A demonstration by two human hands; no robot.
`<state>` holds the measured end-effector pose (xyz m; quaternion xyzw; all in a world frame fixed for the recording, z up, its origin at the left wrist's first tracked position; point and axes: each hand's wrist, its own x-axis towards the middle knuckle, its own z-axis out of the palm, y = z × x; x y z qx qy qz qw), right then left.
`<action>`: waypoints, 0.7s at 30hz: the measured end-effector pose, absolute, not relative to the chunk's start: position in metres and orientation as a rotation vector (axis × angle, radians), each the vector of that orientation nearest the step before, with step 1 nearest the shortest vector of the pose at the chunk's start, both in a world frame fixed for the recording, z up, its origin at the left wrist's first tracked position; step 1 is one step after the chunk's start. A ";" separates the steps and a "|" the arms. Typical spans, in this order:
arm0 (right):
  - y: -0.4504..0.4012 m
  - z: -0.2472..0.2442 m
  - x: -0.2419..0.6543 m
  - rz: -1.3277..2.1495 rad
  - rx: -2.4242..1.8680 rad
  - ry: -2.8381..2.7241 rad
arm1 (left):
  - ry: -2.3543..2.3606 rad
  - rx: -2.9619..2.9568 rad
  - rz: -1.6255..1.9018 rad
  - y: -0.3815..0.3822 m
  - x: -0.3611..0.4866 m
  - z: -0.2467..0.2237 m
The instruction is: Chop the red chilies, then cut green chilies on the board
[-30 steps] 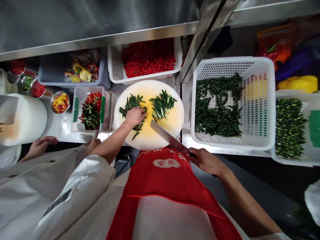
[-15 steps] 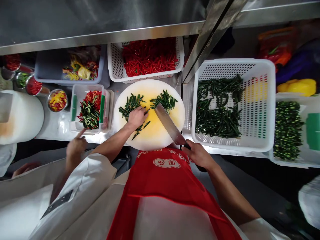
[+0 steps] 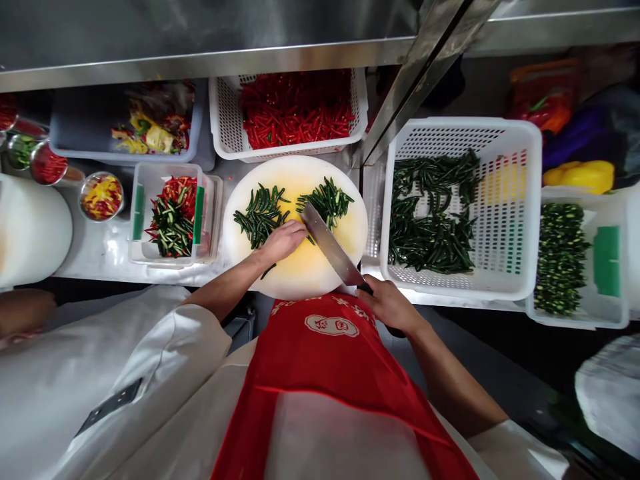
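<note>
On the round white cutting board (image 3: 290, 283) lie two piles of dark green chili peppers, a left pile (image 3: 259, 217) and a right pile (image 3: 327, 200). My left hand (image 3: 285, 241) rests between them, its fingers drawn together on a green chili (image 3: 311, 240) whose tip shows beside the blade. My right hand (image 3: 387, 303) grips the black handle of a cleaver (image 3: 333, 247). The blade slants across the board, its far end by my left fingertips and the right pile. One loose chili (image 3: 269, 271) lies below my left wrist. The underside of my left fingers is hidden.
A white basket (image 3: 533, 220) of green chilies stands right; another basket (image 3: 225, 133) of red chilies sits behind the board. Left is a clear container (image 3: 137, 247) of cut peppers. A steel shelf (image 3: 210, 63) hangs over the back. A co-worker's hand (image 3: 25, 313) is far left.
My left hand has moved right, up to the cleaver's blade. Fewer loose chilies lie below it. The co-worker's hand has drawn back left from the clear container.
</note>
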<state>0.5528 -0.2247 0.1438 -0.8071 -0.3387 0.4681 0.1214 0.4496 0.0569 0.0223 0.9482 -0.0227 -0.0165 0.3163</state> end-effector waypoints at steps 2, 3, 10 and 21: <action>-0.221 0.145 0.560 1.380 -2.327 -1.060 | -0.006 2.500 0.039 0.055 0.447 0.018; -0.220 0.145 0.563 1.387 -2.314 -1.082 | 0.015 2.504 0.080 0.055 0.446 0.016; -0.215 0.141 0.589 1.434 -2.249 -1.160 | 0.061 2.506 0.200 0.054 0.440 0.004; -0.182 0.113 0.584 1.411 -2.308 -1.232 | 0.126 2.480 0.156 0.054 0.439 0.008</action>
